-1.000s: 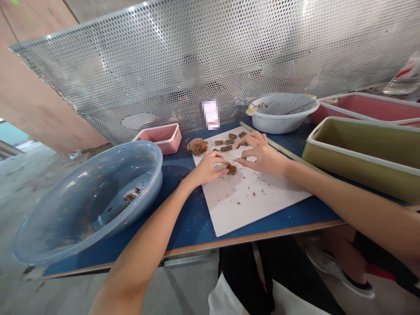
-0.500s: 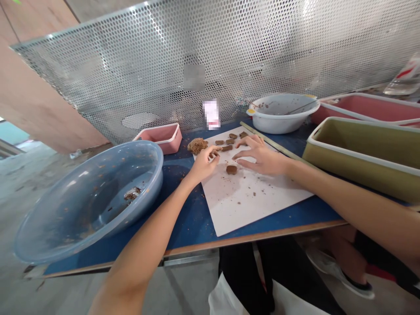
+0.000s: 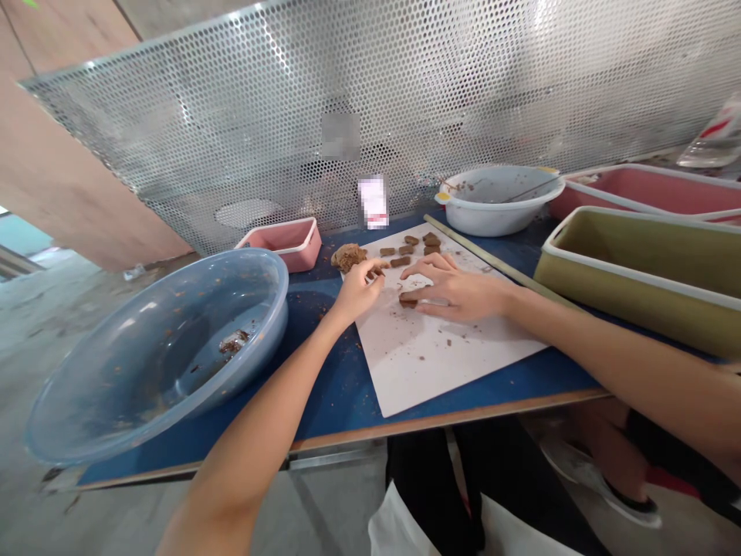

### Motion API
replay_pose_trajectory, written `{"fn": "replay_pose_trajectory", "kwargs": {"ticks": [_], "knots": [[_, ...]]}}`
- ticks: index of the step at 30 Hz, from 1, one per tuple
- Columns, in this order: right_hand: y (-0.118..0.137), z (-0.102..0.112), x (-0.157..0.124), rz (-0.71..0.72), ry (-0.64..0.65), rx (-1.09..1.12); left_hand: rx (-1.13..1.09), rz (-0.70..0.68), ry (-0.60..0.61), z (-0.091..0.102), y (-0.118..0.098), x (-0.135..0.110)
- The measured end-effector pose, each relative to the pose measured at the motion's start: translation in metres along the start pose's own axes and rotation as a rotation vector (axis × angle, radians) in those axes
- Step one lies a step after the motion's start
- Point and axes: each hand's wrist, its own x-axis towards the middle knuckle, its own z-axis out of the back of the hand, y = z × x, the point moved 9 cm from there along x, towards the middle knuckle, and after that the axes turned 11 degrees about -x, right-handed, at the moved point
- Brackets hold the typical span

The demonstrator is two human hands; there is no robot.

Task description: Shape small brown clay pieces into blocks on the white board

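My left hand (image 3: pixel 360 287) is over the left edge of a white board (image 3: pixel 399 378), its fingers curled around a small brown piece, apparently clay, which they largely hide. Close behind it sits a rough brown lump of clay (image 3: pixel 348 256). My right hand (image 3: pixel 457 289) reaches in from the right with fingers apart. Its fingertips are at a small clay block (image 3: pixel 407 303) and cover part of it; whether they grip it is unclear. Several more clay pieces (image 3: pixel 400 262) lie toward the back of the board, among scattered crumbs.
A large blue basin (image 3: pixel 75 401) stands left, near a small pink box (image 3: pixel 306 249). A bamboo-like stick (image 3: pixel 492 261) lies along the board's right side. Beyond are a white basin (image 3: pixel 492 218), a green planter box (image 3: pixel 637 297) and a pink planter box (image 3: pixel 654 181). Perforated metal sheeting (image 3: pixel 260 100) rises behind.
My right hand has moved down and left onto the single clay block, uncovering a clay piece at the back right of the board. My left hand has barely shifted.
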Motion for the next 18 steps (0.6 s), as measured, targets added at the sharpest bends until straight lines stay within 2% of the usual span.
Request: {"fn": "replay_pose_trajectory", "kwargs": {"ticks": [3,8,14,18], "knots": [[-0.0031,0.002,-0.0003,-0.022,-0.034,-0.063,-0.008,-0.003,0.0,0.0003,0.0,-0.0001],[0.0031,0.0043,-0.0004,0.027,-0.042,-0.013,0.001,-0.001,0.004,0.0002,0.0007,0.0001],[-0.0044,0.0066,-0.0011,-0.045,-0.081,-0.046,0.002,-0.018,0.014,-0.0017,-0.001,0.0],[0.0007,0.009,-0.0015,0.031,-0.091,-0.014,-0.001,-0.027,0.026,-0.0024,-0.001,-0.0003]]}}
